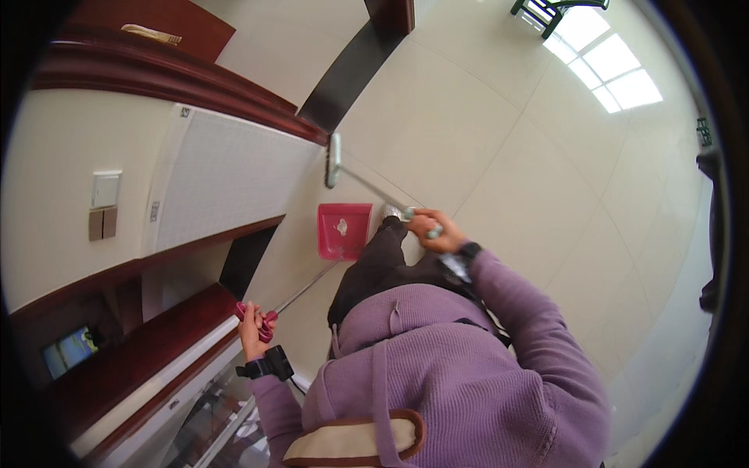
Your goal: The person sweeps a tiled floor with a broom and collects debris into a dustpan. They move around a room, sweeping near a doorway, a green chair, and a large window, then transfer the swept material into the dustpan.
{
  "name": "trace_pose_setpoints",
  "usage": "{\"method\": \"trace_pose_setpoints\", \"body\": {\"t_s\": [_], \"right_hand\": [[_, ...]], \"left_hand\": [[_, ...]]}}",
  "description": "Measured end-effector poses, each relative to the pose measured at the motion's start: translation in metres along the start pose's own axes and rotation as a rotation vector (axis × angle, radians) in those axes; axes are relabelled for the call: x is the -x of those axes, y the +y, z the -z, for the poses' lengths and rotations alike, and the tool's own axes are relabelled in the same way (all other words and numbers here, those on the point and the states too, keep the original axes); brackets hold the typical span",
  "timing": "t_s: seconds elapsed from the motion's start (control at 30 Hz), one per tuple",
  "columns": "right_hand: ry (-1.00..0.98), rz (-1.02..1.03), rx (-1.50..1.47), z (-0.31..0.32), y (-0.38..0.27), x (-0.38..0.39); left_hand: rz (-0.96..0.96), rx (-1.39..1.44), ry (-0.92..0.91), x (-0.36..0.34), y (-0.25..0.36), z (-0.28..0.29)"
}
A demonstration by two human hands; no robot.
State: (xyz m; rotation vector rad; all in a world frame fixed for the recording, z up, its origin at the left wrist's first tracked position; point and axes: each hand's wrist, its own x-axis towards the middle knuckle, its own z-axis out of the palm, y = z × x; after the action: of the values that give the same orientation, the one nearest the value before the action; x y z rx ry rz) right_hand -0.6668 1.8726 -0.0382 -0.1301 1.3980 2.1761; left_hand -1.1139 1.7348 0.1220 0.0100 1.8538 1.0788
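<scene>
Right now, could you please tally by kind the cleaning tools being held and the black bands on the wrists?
Long-handled brush, gripped in the right hand: 1
Pink dustpan, its handle gripped in the left hand: 1
Black wristbands, the left wristband and the right wristband: 2
Total: 4

It appears to be a home: dark red wooden trim point(179, 75), a white wall switch point(107, 189), glossy pale floor tiles point(499, 148).

Pink dustpan point(356, 243) in the left grip point(256, 324), broom point(335, 160) in the right grip point(437, 229), tiled floor point(507, 140) below.
</scene>
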Motion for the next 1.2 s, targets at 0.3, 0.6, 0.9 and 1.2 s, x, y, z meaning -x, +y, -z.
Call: {"method": "trace_pose_setpoints", "body": {"t_s": [0.3, 0.6, 0.9, 1.2], "right_hand": [[0.029, 0.659, 0.998, 0.007, -0.037, -0.085], [-0.006, 0.515, -0.019, -0.002, -0.018, 0.118], [-0.23, 0.479, -0.008, -0.04, 0.028, 0.131], [-0.374, 0.271, -0.185, -0.156, -0.158, 0.009]], "left_hand": [[0.064, -0.158, -0.133, -0.049, 0.061, -0.057], [0.001, -0.468, -0.455, -0.08, 0.117, -0.158], [-0.08, -0.62, -0.521, -0.077, 0.13, -0.26], [-0.137, -0.592, -0.458, -0.061, 0.102, -0.368]]}}
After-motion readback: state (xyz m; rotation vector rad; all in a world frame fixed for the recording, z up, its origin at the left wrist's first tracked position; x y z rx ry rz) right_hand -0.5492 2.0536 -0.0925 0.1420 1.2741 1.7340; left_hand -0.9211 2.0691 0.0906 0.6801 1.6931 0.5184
